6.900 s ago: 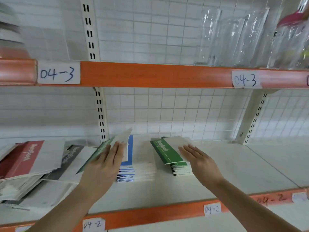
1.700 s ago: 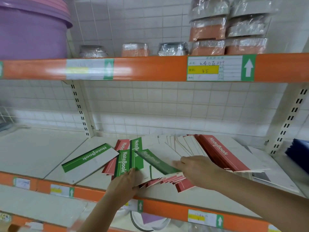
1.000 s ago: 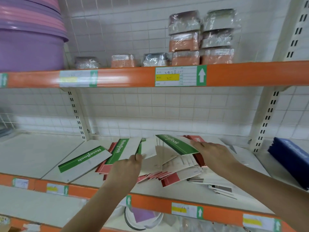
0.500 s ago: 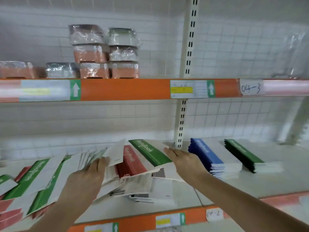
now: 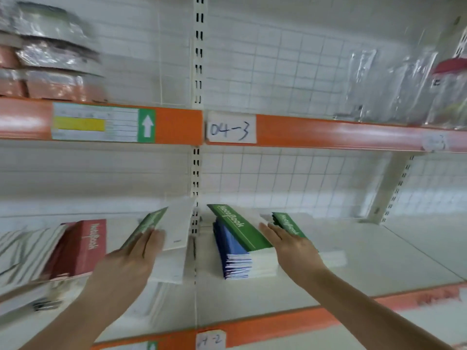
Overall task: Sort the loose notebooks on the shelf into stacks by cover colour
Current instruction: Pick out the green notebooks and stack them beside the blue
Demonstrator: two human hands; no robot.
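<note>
**Green notebooks in both hands at the shelf**

At the far left of the shelf [image 5: 379,261] lies a blurred, loose heap of notebooks [image 5: 27,251] with pale covers fanned out. Against it leans a red notebook [image 5: 83,246], its red band and "NoteBook" lettering running front to back.

The left hand [image 5: 126,263] is next. Its fingers [image 5: 151,238] lie nearly straight over the cover of a green notebook [image 5: 164,228], which is lifted off the shelf and tilted, its green band pointing up and away toward the back wall. The thumb is hidden beneath, so whether the fingers grip or only press the cover cannot be told. Under the hand lie more white-covered notebooks [image 5: 169,269].

Right of the slotted upright [image 5: 195,173] stands the blue stack [image 5: 235,258], spines facing the front left, long axis running front to back. On top of it a second green notebook [image 5: 240,227] rests slanted, its band running from back left to front right.

The right hand [image 5: 293,246] reaches in with straight, relaxed fingers [image 5: 271,231] laid between that notebook and the green stack [image 5: 288,224] just beside it; the fingertips appear to touch the notebook's white edge, and the palm covers part of the green stack.

Above, on the upper shelf [image 5: 328,132], wrapped packages [image 5: 45,72] sit at left and clear plastic bags [image 5: 404,84] at right.
</note>
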